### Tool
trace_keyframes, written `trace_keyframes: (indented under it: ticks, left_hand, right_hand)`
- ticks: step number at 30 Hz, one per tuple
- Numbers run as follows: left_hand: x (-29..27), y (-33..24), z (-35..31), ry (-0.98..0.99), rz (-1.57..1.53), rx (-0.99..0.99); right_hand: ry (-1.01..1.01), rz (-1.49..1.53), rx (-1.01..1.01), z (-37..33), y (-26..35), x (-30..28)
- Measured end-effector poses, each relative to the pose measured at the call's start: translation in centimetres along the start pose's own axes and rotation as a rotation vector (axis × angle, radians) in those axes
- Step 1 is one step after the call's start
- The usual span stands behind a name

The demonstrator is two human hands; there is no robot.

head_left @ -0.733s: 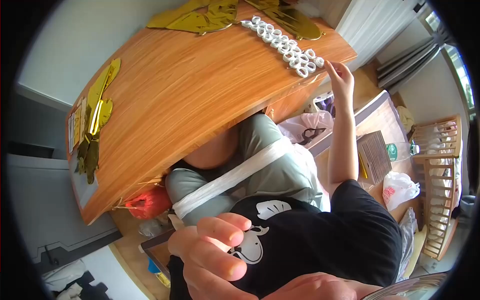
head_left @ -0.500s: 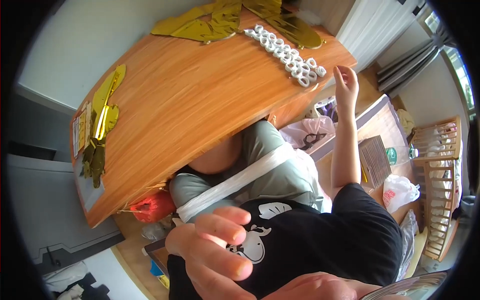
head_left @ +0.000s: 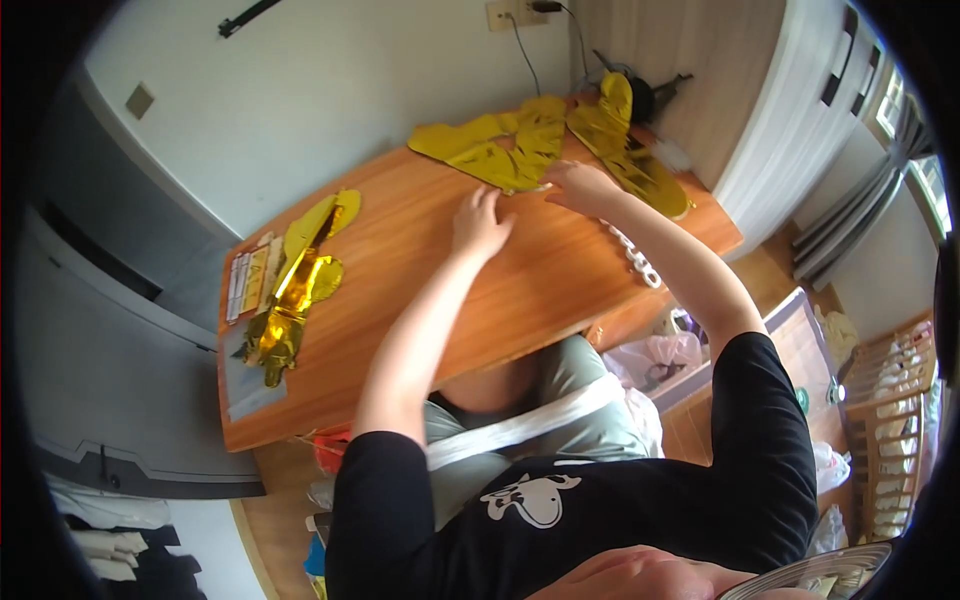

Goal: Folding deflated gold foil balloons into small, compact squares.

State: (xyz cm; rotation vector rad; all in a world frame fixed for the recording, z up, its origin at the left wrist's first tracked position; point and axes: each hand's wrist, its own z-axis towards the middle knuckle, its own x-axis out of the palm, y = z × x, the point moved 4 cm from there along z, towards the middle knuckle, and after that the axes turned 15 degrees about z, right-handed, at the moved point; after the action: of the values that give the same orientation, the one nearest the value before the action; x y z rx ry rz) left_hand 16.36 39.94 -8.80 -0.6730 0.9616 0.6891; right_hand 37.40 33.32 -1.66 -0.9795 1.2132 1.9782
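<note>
Several small white rings lie in a row on the wooden table, mostly covered by my right forearm. My right hand reaches over the far end of that row, beside a gold foil sheet. Its fingers are bent but their tips stand apart, and a small white bit shows at them. To the left, my left hand hovers low over the table with fingers apart and nothing visible in them. Just beyond it is the foil's near edge.
Another gold foil piece lies at the back right. On the left are crumpled gold foil and small flat packets. A power cord hangs at the wall. Right of the table stands a wooden rack.
My left hand has swung from close before the camera out over the table. The right hand has moved from the rings' near end to their far end. The view has tilted up.
</note>
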Motion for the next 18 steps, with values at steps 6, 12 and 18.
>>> trace_keyframes:
  ticks: [6,12,18]
  left_hand:
    - [0.6,0.4,3.4,0.065,0.089,-0.274]
    - [0.6,0.9,4.2,0.089,0.157,-0.334]
    - [0.8,1.1,4.4,0.138,0.154,-0.32]
  right_hand:
    - [0.158,0.036,0.028,3.6,-3.0,1.7]
    - [0.121,-0.088,-0.187,3.9,-2.9,2.2]
    - [0.014,-0.209,-0.433,4.2,-2.7,1.7]
